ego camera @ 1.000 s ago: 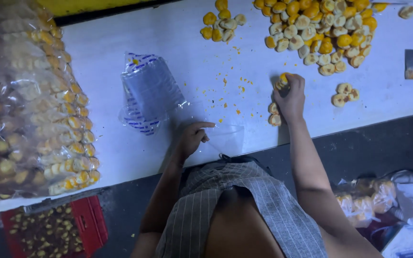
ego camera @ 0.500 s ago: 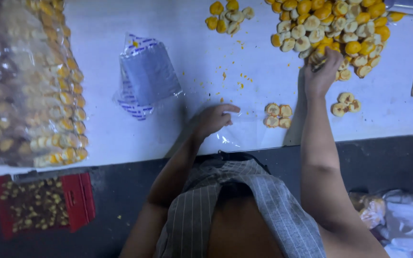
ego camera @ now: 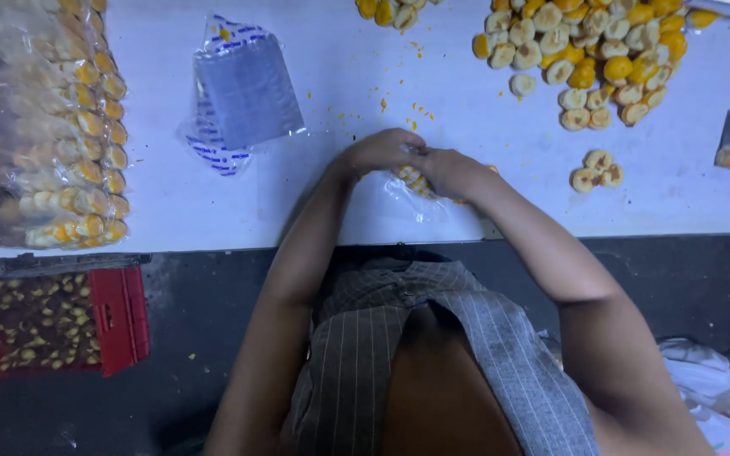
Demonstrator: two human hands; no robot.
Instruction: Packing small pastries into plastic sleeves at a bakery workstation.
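So the biggest thing here is the white table [ego camera: 340, 211], which fills the top half of the head view, with a dark floor below it. On its left end sits a big clear sack of packed biscuits [ego camera: 27, 127], bulging over the edge, and under that on the floor there's a red crate [ego camera: 116, 325] with small yellowish bits inside. Top right of the table has a loose heap of round yellow and cream biscuits [ego camera: 593, 59], and a little cluster of three [ego camera: 597, 169] sits apart just below it. Left of centre lies a stack of empty clear pouches with blue print [ego camera: 242, 97]. Both hands meet at the near edge of the table: the left hand [ego camera: 378, 152] and right hand [ego camera: 449, 173] are touching, fingers curled shut around a small clear bag [ego camera: 411, 190] with a few biscuits inside, lying right between and under them. Tiny orange crumbs [ego camera: 416, 114] are scattered just beyond the hands.
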